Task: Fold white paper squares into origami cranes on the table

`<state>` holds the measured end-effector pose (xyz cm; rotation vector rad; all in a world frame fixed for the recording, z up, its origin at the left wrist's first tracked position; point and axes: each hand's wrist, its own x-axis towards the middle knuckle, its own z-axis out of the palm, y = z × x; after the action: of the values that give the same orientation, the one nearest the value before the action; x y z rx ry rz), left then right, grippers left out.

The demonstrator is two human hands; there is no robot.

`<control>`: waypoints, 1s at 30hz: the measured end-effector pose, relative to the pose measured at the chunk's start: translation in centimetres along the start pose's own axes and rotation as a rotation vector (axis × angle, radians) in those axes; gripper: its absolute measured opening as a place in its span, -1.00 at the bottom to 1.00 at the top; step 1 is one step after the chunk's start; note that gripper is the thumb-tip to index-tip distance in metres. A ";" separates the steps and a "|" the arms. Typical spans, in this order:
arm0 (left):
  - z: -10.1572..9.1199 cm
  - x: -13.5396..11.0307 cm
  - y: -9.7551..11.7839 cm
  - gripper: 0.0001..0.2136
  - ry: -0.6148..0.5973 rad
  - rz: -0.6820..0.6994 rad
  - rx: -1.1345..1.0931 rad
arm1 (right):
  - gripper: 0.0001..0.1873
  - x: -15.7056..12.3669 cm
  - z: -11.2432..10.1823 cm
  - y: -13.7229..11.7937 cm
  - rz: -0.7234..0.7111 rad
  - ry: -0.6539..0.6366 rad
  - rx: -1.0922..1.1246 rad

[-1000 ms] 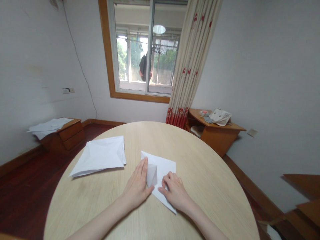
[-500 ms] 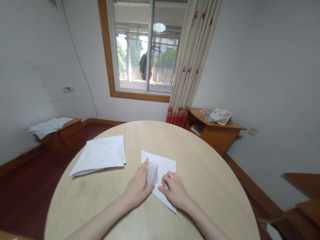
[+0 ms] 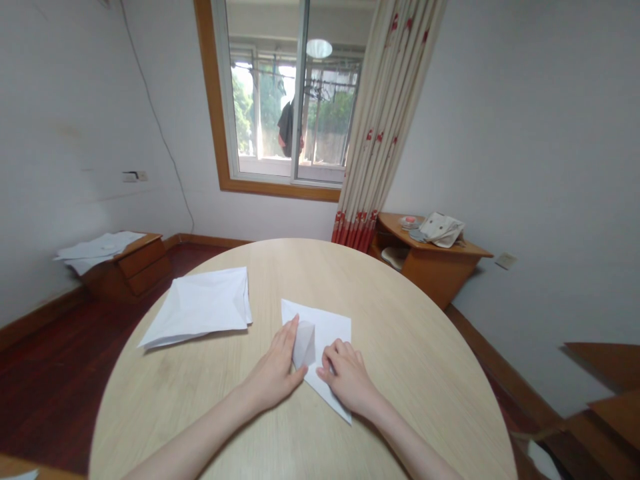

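Two hands pressed one partly folded paper sheet: left hand flat and open, right hand loosely curled, gripping nothing.

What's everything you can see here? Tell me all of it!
table: one, light wood, centre
folded paper: one, white, under both hands
paper stack: one, white, table's left
window: one, brown frame, back wall
curtain: one, cream and red, beside window
corner desk: one, orange wood, back right
bag: one, cream, on corner desk
low cabinet: one, brown, left wall
left hand: one, flat on folded paper
right hand: one, fingertips on folded paper
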<state>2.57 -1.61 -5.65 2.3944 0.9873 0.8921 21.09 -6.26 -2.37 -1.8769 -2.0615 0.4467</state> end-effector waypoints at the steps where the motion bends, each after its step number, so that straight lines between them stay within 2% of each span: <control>1: -0.1 0.0 0.0 -0.17 -0.002 0.001 -0.004 | -0.87 0.0 0.0 0.0 0.000 0.000 0.000; 8: -0.7 0.5 0.1 -0.17 -0.081 -0.066 0.130 | -0.86 0.0 -0.1 0.2 -0.031 0.014 -0.021; 13: -0.9 1.0 -0.3 -0.20 -0.068 -0.061 0.304 | -0.83 0.0 0.1 0.3 -0.083 0.050 -0.090; 20: -0.8 1.1 -0.6 -0.20 -0.094 -0.075 0.375 | -0.81 0.1 0.3 0.4 -0.133 0.068 -0.154; 23: -0.7 1.2 -0.5 -0.20 -0.102 -0.095 0.387 | -0.81 0.0 0.3 0.5 -0.214 0.099 -0.176; 30: -1.0 1.4 -0.4 -0.18 -0.122 -0.145 0.385 | -0.83 0.3 0.6 0.7 -0.523 0.168 -0.284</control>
<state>2.44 -0.18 -4.64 2.6050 1.3656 0.5334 21.48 -5.91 -3.20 -1.3574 -2.4709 -0.1338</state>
